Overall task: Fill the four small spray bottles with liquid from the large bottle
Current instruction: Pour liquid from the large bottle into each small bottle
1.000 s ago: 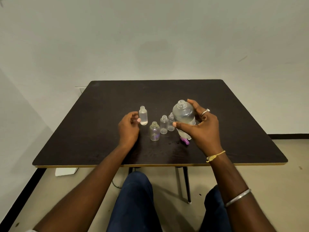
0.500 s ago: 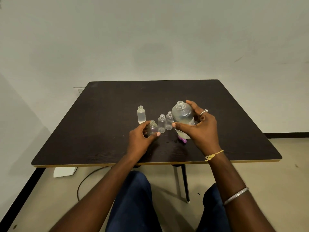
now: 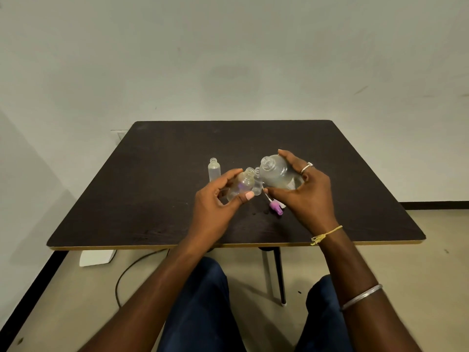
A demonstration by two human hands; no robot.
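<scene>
Reference object: the large bottle (image 3: 275, 174). All positions below are given from it.

1. My right hand (image 3: 309, 199) grips the large bottle. The fingers curl over its far and right sides, and the thumb closes under its near side. The bottle is tilted, with its uncapped neck leaning to the left. Its wall is frosted.

2. My left hand (image 3: 213, 207) holds a small spray bottle (image 3: 241, 185) just left of the large bottle. The thumb presses the near side and the fingers curl round the far side. This bottle is uncapped and tilted to the right. Its mouth sits just beside the large bottle's mouth and slightly lower.

3. A second small bottle (image 3: 214, 170) stands upright and uncapped on the table (image 3: 152, 199). It is farther left of the large bottle, beyond my left fingertips and apart from both hands.

4. A third small bottle (image 3: 257, 185) sits directly below the large bottle's neck, between it and the held bottle. It is partly hidden. It appears to stand upright, but I cannot confirm this.

5. A purple spray head (image 3: 276, 207) lies on its side on the table just in front of the large bottle. Its white dip tube points back toward the bottle. A few droplets (image 3: 264, 212) mark the table just in front of the large bottle, slightly left.

6. My right hand carries a ring (image 3: 305, 167) on one finger, and a yellow thread band (image 3: 324, 235) circles the wrist.
</scene>
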